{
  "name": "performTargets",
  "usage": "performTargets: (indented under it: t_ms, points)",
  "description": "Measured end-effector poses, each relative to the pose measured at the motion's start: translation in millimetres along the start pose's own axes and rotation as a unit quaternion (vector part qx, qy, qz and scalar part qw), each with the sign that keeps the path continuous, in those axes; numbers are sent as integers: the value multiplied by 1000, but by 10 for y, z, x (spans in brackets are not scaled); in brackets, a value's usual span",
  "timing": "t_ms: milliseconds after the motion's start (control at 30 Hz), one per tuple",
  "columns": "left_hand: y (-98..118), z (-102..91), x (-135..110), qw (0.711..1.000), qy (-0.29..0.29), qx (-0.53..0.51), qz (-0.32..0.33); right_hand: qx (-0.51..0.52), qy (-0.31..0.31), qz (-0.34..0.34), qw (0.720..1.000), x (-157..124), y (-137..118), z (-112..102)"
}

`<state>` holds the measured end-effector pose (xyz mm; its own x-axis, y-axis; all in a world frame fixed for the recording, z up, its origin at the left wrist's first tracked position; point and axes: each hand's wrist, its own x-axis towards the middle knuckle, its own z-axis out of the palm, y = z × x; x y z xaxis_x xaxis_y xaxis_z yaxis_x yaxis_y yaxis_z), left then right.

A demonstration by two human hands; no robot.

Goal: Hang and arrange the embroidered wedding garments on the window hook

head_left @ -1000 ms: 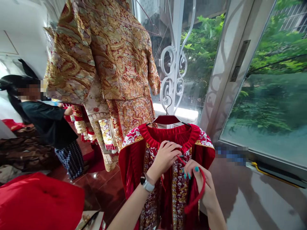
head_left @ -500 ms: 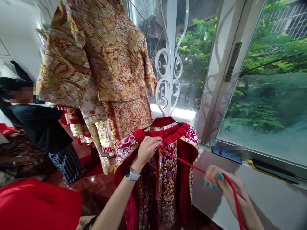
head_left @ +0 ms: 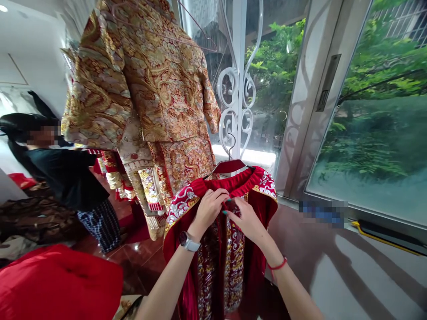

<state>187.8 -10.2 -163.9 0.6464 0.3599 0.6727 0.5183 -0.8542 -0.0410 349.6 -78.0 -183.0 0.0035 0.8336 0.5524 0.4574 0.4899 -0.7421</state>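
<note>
My left hand (head_left: 207,211) and right hand (head_left: 247,222) met, fingers bent, at the gathered neckline (head_left: 240,186) of the red garment (head_left: 235,266) on its hanger (head_left: 230,166) near the window (head_left: 280,75), though I couldn't tell what either gripped.

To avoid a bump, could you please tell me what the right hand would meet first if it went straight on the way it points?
Probably the left hand, just ahead of the right hand at the red garment; depth leaves unclear whether they already touch.
</note>
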Motion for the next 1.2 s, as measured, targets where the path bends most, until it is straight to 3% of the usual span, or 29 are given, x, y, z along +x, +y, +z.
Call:
performTargets:
  t_ms: [67,133,300,433,600,833,933,1033,1133,1200]
  points:
    - [-11,-29,-23,1000,-5,-1,-9,3,-29,-10,1000,115,19,104]
    - [-37,-72,-43,1000,-16,-5,-5,32,-73,-7,997,168,81,59]
    - [-59,-195,-17,996,-67,-35,35,-22,-97,-20,995,212,35,-384]
    - [-13,-249,12,995,-67,-58,42,-88,-105,-45,990,185,-65,-607]
    - [-2,-233,-53,996,-68,-46,15,-35,-113,-32,992,182,175,-492]
    - [-120,-200,-150,997,-24,-52,-51,-102,-100,-60,988,443,379,-271]
    - [-118,-102,-249,990,71,-52,-111,-72,-90,-64,991,414,378,-206]
    - [-11,14,-356,959,191,-27,-209,-56,-81,-68,993,337,367,-154]
    - [183,62,-409,919,223,-99,-310,-57,-80,-67,993,287,340,-139]
    - [334,46,-411,869,213,-221,-388,-61,-77,-64,993,274,317,-146]
